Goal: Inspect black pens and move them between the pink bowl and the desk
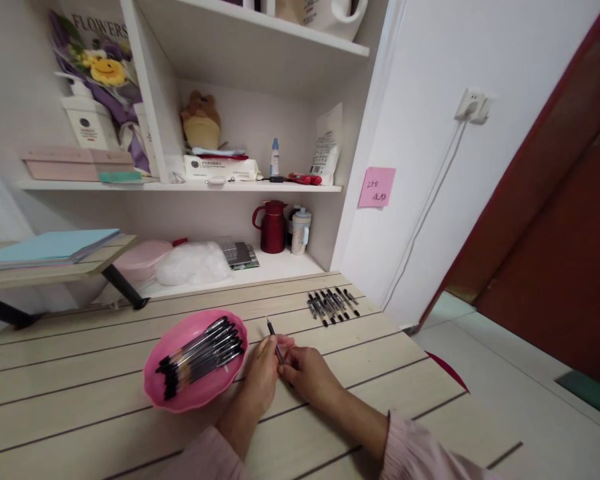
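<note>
Between my two hands, low over the striped table (190, 437), is a dark pen (271, 327) with its tip pointing away from me. My left hand (263, 373) is closed round the front part of the pen. My right hand (307, 375) grips its rear part, fingers bent; part of the pen is hidden there. Left of my hands stands a pink scalloped bowl (153, 390) holding a pile of black and clear pens (205, 353). Farther off to the right, several short black and clear pen parts (333, 305) lie side by side on the table.
Shelves rise behind the table, with a red jug (273, 228) and a light cup (301, 232) on the lowest one. At the left, blue paper (55, 245) rests on a raised stand (100, 264). A pink note (377, 187) is stuck to the right wall.
</note>
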The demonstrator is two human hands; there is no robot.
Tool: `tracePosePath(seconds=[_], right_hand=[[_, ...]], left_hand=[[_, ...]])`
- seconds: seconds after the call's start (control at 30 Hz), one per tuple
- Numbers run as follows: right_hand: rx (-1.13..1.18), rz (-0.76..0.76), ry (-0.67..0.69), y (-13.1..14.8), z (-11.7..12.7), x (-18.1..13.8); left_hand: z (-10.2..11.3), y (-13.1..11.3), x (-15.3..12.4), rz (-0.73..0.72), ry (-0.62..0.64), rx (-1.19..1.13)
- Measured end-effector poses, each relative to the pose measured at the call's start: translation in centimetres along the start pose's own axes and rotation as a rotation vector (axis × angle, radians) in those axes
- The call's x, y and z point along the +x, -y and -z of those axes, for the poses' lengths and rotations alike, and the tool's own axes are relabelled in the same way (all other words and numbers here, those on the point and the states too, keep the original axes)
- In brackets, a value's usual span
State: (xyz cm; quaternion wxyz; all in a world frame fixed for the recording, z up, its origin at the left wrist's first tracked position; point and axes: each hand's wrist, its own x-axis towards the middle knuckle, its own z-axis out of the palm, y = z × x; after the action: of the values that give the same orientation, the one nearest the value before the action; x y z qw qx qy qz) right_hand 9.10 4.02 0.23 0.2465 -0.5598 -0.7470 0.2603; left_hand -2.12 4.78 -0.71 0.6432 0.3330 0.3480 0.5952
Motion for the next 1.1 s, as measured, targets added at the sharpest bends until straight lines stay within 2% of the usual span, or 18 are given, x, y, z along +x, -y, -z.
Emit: tracePosePath(seconds=[0.1, 0.2, 0.33, 0.43, 1.1], right_hand=[[-0.026, -0.018, -0.055, -0.5, 0.5, 0.4], [-0.162, -0.088, -0.105, -2.1, 2.2, 0.6], [-0.356, -0.214, -0.148, -4.6, 4.8, 0.4], [-0.392, -0.253, -0.142, -5.5, 5.8, 0.2], [-0.393, -0.275, -0.149, -6.2, 6.3, -0.7]], left_hand=[[0.1, 0.0, 0.2, 0.082, -0.028, -0.050], [0.1, 0.0, 0.4, 0.151, -0.059, -0.087], [0.2, 0.1, 0.5, 0.159, -0.073, -0.079], [0.1, 0.1, 0.4, 0.150, -0.066, -0.075], [-0.2, -0.5, -0.1, 0.139, -0.038, -0.081]])
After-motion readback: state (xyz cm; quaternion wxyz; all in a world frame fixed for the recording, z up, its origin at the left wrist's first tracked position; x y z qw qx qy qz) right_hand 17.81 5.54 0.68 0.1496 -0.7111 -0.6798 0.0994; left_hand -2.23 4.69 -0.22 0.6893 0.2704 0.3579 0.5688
